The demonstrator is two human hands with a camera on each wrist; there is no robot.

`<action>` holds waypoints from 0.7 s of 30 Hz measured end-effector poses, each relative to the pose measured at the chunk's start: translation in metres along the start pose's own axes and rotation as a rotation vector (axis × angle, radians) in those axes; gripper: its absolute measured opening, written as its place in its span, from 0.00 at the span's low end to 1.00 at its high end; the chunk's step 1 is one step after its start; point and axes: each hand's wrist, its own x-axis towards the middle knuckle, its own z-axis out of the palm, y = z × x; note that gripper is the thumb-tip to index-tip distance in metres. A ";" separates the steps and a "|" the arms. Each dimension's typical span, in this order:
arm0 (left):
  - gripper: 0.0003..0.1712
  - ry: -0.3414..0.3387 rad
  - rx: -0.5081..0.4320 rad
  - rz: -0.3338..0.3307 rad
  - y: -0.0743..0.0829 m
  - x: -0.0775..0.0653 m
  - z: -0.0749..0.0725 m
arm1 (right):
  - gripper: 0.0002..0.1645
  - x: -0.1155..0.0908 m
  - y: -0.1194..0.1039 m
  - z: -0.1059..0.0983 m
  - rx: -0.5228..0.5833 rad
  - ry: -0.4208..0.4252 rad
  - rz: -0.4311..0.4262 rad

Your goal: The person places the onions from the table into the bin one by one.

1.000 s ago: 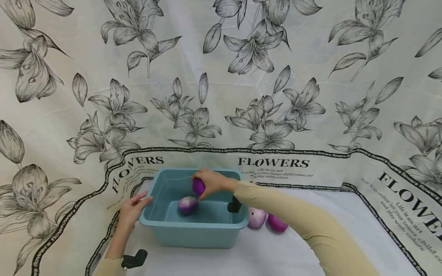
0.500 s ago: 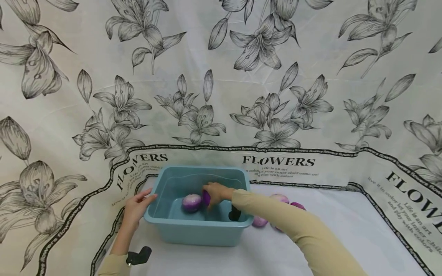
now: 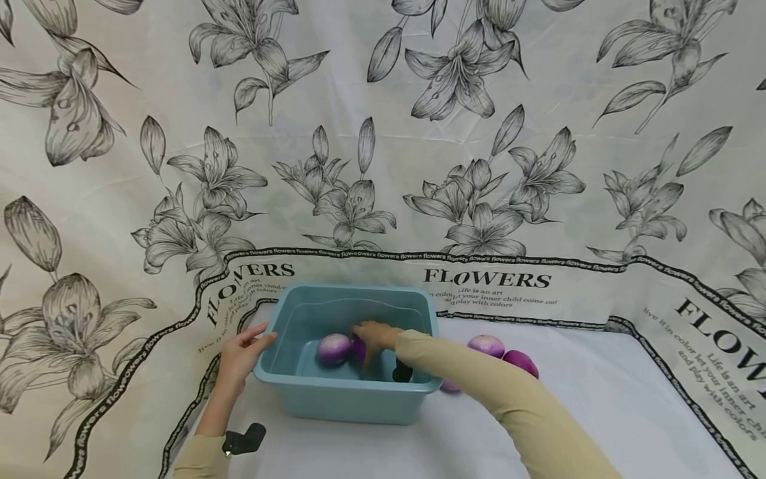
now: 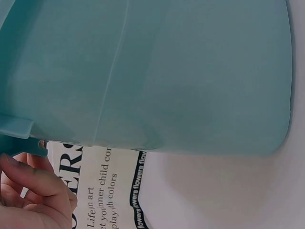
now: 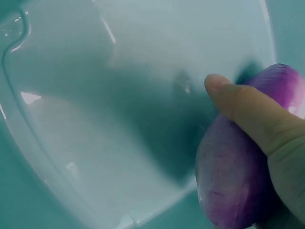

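Head view: right hand holds the purple onion inside the blue tub.
Nearest I've got the left hand, thumb and fingers gripping the tub's left rim. Right thumb and fingers are curled round the purple onion, just beside a second onion. Right of the tub, more onions on the white surface, one partly behind the sleeve. Farthest: flower-print backdrop.

The right hand is gripping a purple onion beside a paler onion inside the blue basin, while the left hand is holding its rim.
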 end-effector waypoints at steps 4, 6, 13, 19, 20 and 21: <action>0.28 0.000 0.004 0.003 0.000 0.000 0.000 | 0.51 0.001 -0.001 0.005 -0.006 -0.026 -0.004; 0.28 -0.001 0.010 0.003 0.000 -0.001 -0.001 | 0.52 0.000 -0.002 0.004 -0.007 -0.039 -0.004; 0.31 -0.028 0.036 0.000 0.000 -0.006 -0.001 | 0.51 -0.018 0.003 -0.021 0.069 -0.081 -0.052; 0.32 -0.036 0.037 -0.001 0.001 -0.005 -0.003 | 0.46 -0.027 0.017 -0.056 0.282 -0.217 -0.155; 0.32 -0.038 0.037 -0.001 0.001 -0.005 -0.003 | 0.45 -0.029 0.020 -0.061 0.306 -0.228 -0.178; 0.32 -0.040 0.037 0.002 0.001 -0.005 -0.003 | 0.44 -0.031 0.024 -0.066 0.327 -0.232 -0.204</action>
